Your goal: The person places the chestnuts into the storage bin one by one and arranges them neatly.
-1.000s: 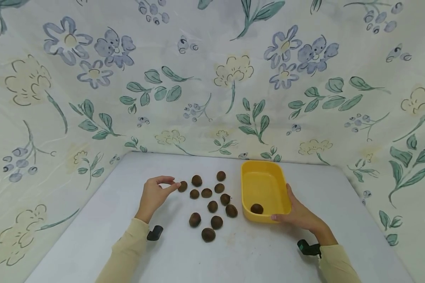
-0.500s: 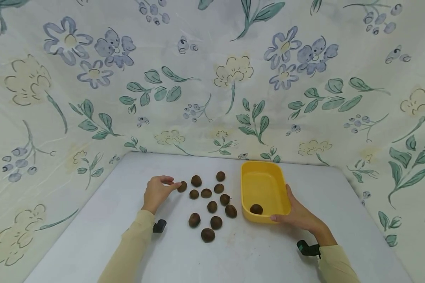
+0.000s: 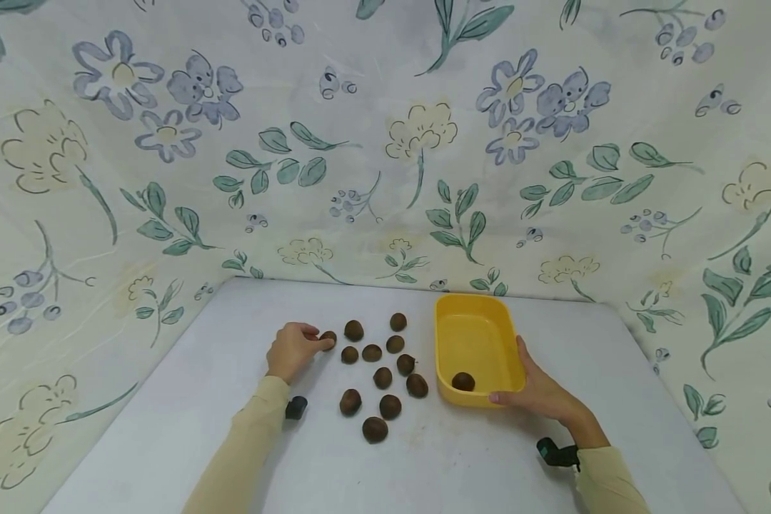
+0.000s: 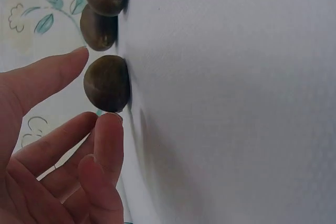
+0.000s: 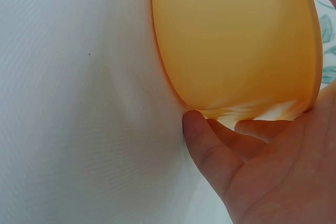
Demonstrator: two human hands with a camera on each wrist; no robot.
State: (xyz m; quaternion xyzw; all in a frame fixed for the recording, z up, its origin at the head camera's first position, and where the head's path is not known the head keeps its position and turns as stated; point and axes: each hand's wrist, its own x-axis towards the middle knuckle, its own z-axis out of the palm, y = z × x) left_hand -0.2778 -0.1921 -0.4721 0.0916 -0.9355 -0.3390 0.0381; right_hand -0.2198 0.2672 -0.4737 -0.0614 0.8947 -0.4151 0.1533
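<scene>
Brown chestnuts lie loose on the white table. At the far left of the group, my left hand (image 3: pixel 293 351) reaches round one chestnut (image 3: pixel 328 339), thumb on the near side and fingers behind. In the left wrist view, fingertips (image 4: pixel 109 121) come right up to this chestnut (image 4: pixel 106 83), while a small gap shows beside the thumb. My right hand (image 3: pixel 542 389) grips the near right corner of a yellow rectangular container (image 3: pixel 442 343), thumb at its front rim. Inside the container, near its front left, sits a single chestnut (image 3: pixel 463 382).
Several more chestnuts, among them a near one (image 3: pixel 375 430) and a far one (image 3: pixel 398 322), are spread between my left hand and the container. A floral sheet (image 3: pixel 373 143) hangs behind the white table (image 3: pixel 462 464). Small dark cameras (image 3: pixel 557 452) sit at both wrists.
My left hand has edged forward and right, its thumb and fingers now closer round the leftmost chestnut. The right hand and the container hold their place.
</scene>
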